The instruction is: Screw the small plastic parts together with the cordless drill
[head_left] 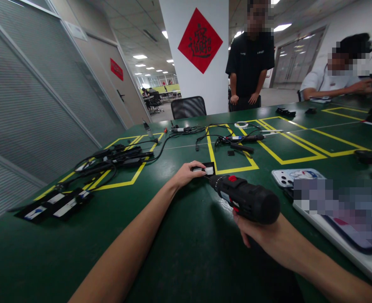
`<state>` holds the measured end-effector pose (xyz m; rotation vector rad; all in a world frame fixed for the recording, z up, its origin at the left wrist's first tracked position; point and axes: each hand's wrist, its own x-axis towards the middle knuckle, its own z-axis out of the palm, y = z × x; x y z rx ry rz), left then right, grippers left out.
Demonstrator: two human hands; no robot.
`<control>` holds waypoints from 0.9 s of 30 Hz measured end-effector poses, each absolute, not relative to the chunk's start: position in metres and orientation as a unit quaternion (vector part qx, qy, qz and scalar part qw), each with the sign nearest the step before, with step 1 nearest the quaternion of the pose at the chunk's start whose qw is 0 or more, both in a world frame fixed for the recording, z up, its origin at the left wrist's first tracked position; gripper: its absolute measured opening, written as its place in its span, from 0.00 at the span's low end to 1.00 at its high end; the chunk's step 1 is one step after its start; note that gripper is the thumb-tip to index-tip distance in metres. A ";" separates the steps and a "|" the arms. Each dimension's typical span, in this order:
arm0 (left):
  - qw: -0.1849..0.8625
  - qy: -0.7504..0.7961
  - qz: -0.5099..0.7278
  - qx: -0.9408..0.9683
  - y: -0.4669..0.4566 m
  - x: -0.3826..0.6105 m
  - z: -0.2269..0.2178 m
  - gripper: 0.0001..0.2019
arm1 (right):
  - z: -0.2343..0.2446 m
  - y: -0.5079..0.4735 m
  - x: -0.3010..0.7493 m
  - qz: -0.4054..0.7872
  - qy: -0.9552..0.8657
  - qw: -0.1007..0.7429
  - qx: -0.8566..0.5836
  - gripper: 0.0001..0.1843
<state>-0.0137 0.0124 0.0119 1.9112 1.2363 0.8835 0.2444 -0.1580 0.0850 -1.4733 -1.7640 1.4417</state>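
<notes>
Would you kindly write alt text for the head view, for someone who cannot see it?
A person's right hand grips a black drill, its tip near a small black-and-white piece touched by the left hand on a green table. Also shown are cables, yellow lines, a standing person and a seated person.

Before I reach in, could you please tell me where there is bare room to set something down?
The table is bare between the left forearm and the black cables, and between that forearm and the drill. It is crowded on the left with those cables, and on the right around the phone.
</notes>
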 end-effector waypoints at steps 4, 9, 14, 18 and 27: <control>0.342 0.469 0.336 0.742 0.013 -0.014 0.011 0.18 | 0.089 -0.158 0.244 0.522 -0.638 0.214 -0.525 0.18; 0.345 0.464 0.338 0.742 0.013 -0.015 0.010 0.17 | 0.086 -0.158 0.244 0.527 -0.628 0.213 -0.531 0.17; 0.340 0.469 0.340 0.741 0.013 -0.015 0.009 0.16 | 0.079 -0.157 0.244 0.529 -0.621 0.235 -0.528 0.09; 0.337 0.463 0.344 0.744 0.013 -0.015 0.009 0.16 | 0.079 -0.158 0.244 0.526 -0.621 0.227 -0.534 0.09; 0.347 0.460 0.352 0.738 0.013 -0.016 0.007 0.16 | 0.080 -0.158 0.245 0.513 -0.646 0.222 -0.519 0.13</control>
